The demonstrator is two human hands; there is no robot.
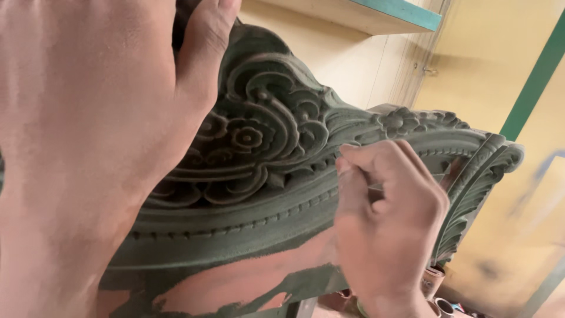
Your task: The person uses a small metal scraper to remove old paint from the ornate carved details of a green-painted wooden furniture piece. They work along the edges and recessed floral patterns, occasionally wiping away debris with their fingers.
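A large carved wooden panel (265, 153), ornate with flowers, scrolls and leaf work, fills the middle of the view. Most of it is coated grey-green; a bare reddish-brown patch (235, 277) shows low down. My left hand (88, 118) is very close to the camera and grips the panel's top edge, fingers curled over it. My right hand (385, 218) is closed around a thin tool, probably a small brush, with its tip against the carved band under the floral crest. The tool itself is mostly hidden by my fingers.
Small round pots (432, 282) stand below the panel at the lower right. A wooden shelf with a teal edge (400, 12) hangs on the yellow wall above. A green post (532, 82) runs up the right side.
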